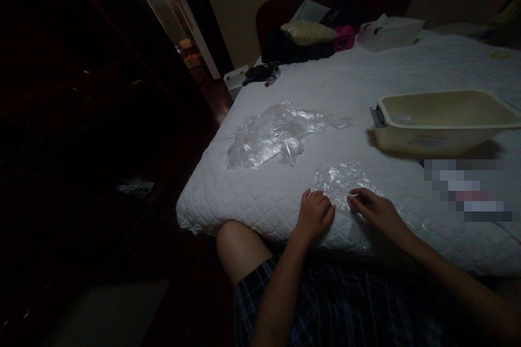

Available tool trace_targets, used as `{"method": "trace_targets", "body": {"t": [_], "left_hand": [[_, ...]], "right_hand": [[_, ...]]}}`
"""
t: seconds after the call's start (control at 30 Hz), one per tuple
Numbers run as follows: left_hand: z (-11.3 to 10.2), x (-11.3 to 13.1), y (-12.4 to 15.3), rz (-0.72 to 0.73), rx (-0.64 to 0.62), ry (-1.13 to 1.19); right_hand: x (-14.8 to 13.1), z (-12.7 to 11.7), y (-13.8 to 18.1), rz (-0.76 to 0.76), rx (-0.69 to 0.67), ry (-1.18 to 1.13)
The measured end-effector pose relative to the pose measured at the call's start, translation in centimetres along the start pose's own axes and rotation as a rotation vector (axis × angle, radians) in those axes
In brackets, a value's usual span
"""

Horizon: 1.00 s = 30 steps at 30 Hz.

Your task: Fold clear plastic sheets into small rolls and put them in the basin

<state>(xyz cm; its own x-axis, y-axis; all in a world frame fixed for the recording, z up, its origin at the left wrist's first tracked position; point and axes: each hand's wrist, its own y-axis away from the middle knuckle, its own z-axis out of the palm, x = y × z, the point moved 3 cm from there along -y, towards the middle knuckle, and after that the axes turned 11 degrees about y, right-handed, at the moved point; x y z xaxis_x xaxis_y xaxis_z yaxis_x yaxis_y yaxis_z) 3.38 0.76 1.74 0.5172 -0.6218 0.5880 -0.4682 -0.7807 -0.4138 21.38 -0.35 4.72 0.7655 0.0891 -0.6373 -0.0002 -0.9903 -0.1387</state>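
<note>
A clear plastic bag (344,176) lies crinkled on the white quilted bed near its front edge, between my two hands. My left hand (316,211) rests at the bag's lower left corner, its fingers bent and closed on the film. At the right side of the bag, my right hand (376,210) pinches the film between thumb and fingers. Farther back and to the left spreads a loose pile of similar clear bags (268,133). More clear film (413,221) shows beside my right wrist.
A cream plastic bin (439,138) with a grey latch stands on the bed (211,190) at right. Behind it are a white box (391,32), a pink roll (344,38) and a pillow (309,32). Dark items (260,73) lie at the far left corner. A blurred patch covers something at right.
</note>
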Motion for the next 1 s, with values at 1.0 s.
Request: {"method": "trace_targets", "body": {"t": [1.0], "left_hand": [[0.5,0.2,0.6,0.203,0.07,-0.184]], "right_hand": [[0.8,-0.6,-0.4,-0.45,0.063,0.458]]}}
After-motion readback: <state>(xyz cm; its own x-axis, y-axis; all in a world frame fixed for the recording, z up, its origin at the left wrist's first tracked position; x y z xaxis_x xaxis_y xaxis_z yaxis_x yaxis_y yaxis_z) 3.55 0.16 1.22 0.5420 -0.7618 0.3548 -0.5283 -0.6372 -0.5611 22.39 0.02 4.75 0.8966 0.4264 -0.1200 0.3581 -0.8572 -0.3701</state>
